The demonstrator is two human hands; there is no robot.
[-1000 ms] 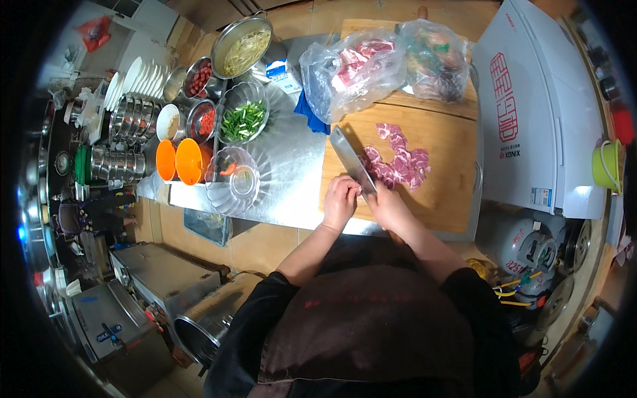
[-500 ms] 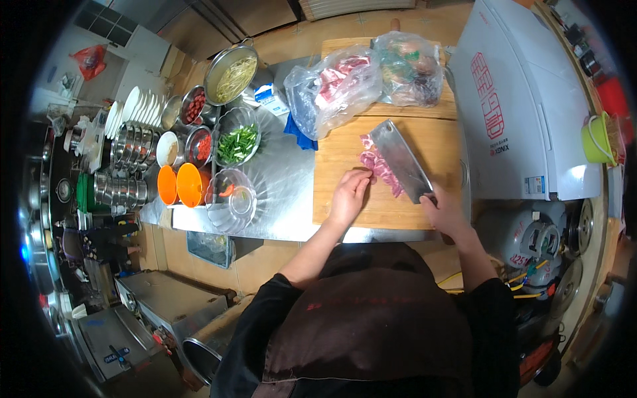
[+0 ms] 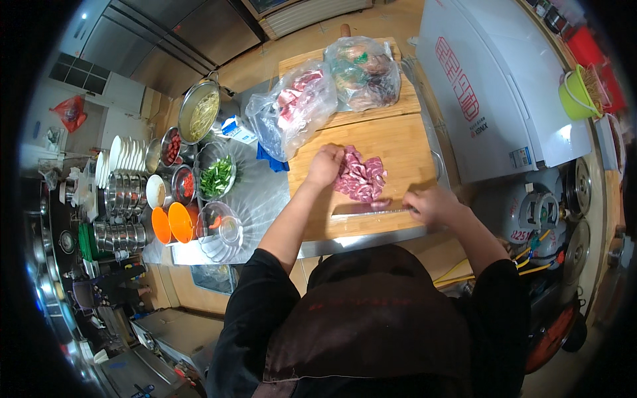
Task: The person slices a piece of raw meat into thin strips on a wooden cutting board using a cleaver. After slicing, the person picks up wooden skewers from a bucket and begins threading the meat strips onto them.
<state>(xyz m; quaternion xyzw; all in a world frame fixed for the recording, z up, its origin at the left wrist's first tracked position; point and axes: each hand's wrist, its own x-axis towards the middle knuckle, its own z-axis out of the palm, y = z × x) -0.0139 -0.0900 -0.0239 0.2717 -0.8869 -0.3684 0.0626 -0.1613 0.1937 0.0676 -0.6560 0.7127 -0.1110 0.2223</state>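
Sliced raw red meat (image 3: 361, 176) lies in a loose pile on the wooden cutting board (image 3: 405, 149). My left hand (image 3: 324, 166) is closed, its curled fingers against the pile's far left edge, seemingly pinching some slices. In my right hand (image 3: 432, 205), at the near right of the pile, is the handle of a cleaver (image 3: 355, 213). The blade points left along the near side of the meat and shows as a narrow strip. A small piece of meat lies at the blade. The handle is mostly hidden by my fingers.
Behind the pile lie a clear bag of raw meat (image 3: 292, 99) and another filled bag (image 3: 365, 73). To the left stand a bowl of chopped greens (image 3: 217, 176), a clear bowl (image 3: 222, 235), orange bowls (image 3: 182, 222) and a pot (image 3: 201, 113). A white freezer (image 3: 488, 99) stands right.
The cleaver came down from across the meat to its near side and turned nearly edge-on. My left hand moved to the pile's far left. The meat row is now a wider heap.
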